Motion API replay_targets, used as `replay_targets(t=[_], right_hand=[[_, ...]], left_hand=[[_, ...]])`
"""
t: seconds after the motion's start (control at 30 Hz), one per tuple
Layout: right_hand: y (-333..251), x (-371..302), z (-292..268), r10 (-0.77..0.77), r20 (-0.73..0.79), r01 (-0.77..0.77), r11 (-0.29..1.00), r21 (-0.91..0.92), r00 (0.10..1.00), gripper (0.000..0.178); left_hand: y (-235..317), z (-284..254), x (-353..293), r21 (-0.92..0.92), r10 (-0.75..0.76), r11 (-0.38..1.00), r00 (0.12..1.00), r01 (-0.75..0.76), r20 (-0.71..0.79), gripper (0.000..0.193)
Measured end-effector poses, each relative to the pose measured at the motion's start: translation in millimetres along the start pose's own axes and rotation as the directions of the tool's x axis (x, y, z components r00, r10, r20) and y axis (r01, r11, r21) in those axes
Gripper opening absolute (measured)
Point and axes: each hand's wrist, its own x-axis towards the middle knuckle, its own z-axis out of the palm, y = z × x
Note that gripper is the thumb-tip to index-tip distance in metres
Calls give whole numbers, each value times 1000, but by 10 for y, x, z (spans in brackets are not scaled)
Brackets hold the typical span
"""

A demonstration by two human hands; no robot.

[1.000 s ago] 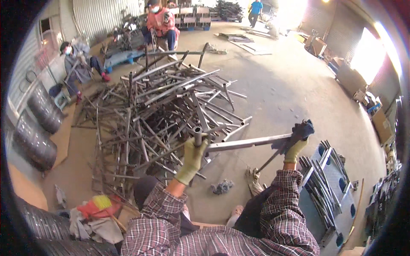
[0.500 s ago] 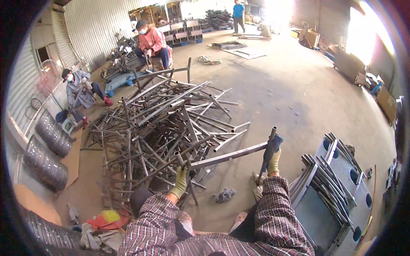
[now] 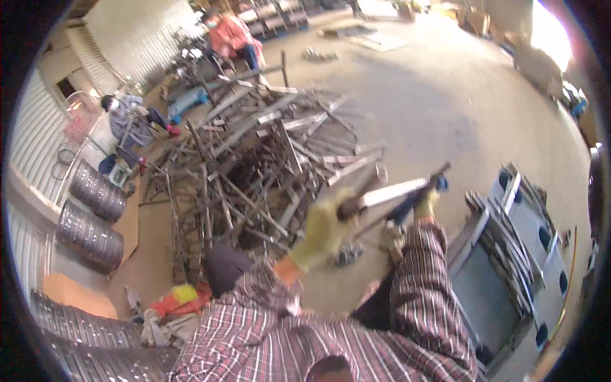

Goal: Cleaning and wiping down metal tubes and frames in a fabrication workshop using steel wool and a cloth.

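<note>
A metal tube frame, a flat bar with a round tube across each end, is held up in front of me, slanting up to the right. My left hand, in a yellow-green glove, is closed around its near end; motion blurs the fingers. My right hand, in a glove with a blue palm, grips the far end. Just beyond my left hand lies a large tangled pile of similar metal frames. Below the frame, on the floor, is a grey shaggy clump, partly hidden by my arms.
On my right, loose metal bars rest on a grey panel with round holes. Black ribbed cylinders stand at left, near a red and yellow cloth. Two co-workers sit beyond the pile, in grey and pink.
My left hand has lifted the frame's left end and swung it right, closer to my right hand. My right hand has shifted slightly right and down. The view has tilted down.
</note>
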Motion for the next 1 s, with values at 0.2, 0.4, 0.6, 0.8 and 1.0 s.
replay_targets(t=[0.2,0.4,0.6,0.8,1.0], right_hand=[[-182,-453,427,-125,-12,125,991,42,992,31],[-66,-382,227,-224,76,222,975,29,972,30],[109,-393,178,-71,138,86,990,-109,988,35],[28,-383,256,-19,-77,8,989,-148,997,39],[-29,-386,229,-104,27,106,989,-98,994,22]], left_hand=[[14,-190,186,-190,-169,967,985,171,25,35],[-93,-212,312,-148,-288,949,955,277,-63,19],[-326,-108,169,-17,-285,958,954,285,-95,23],[-66,-170,272,-30,-290,956,953,293,86,21],[-308,-247,407,90,-292,951,955,296,-56,29]])
